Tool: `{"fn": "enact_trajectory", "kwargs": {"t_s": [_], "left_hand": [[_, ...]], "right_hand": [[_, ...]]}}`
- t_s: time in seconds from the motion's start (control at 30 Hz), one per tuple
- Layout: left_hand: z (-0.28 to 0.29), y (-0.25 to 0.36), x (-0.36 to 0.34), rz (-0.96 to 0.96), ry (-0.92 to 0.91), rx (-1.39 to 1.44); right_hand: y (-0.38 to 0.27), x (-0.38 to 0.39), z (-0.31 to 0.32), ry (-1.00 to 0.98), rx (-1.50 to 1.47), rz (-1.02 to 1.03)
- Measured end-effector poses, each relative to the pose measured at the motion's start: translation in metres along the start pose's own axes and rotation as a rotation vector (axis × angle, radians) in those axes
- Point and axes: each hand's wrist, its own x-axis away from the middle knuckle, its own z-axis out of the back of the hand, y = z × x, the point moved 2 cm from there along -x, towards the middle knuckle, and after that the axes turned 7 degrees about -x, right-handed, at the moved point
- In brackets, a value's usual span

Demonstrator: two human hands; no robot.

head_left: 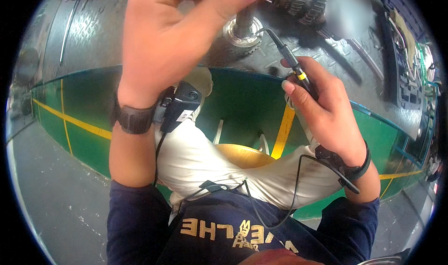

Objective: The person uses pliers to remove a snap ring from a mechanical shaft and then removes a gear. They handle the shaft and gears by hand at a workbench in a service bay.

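My left hand [158, 45] reaches across the top, its thumb over the upper part of an upright metal shaft [244, 23]. It looks closed around the shaft, though most of its fingers run out of view. Around the shaft's foot sit a shiny ring [229, 33] and a toothed gear [240, 49] beneath it. In my right hand [324, 101] is a hooked pick [290, 57] with a dark handle and a yellow band. The fingers are wrapped round its handle, and the bent tip meets the ring's right side.
A stack of gears [303, 3] lies just beyond the shaft on the diamond-plate metal bench [93, 36]. At the right is a dark tool case [403, 78]; a metal rod [366, 57] lies beside it. Under the bench edge, a round wooden stool [242, 155] shows between my legs.
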Motion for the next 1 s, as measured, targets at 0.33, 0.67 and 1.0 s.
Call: {"fn": "enact_trajectory", "kwargs": {"t_s": [0.33, 0.67, 1.0], "left_hand": [[0.002, -0.001, 0.0, 0.041, 0.005, -0.013], [0.003, -0.009, -0.002, -0.094, -0.004, 0.0], [0.01, -0.006, 0.001, -0.072, -0.098, 0.005]], "right_hand": [[-0.012, -0.001, -0.003, 0.123, 0.235, 0.203], [-0.013, -0.006, 0.004, 0.223, 0.402, 0.305], [-0.01, -0.015, 0.009, 0.313, 0.607, 0.611]]}}
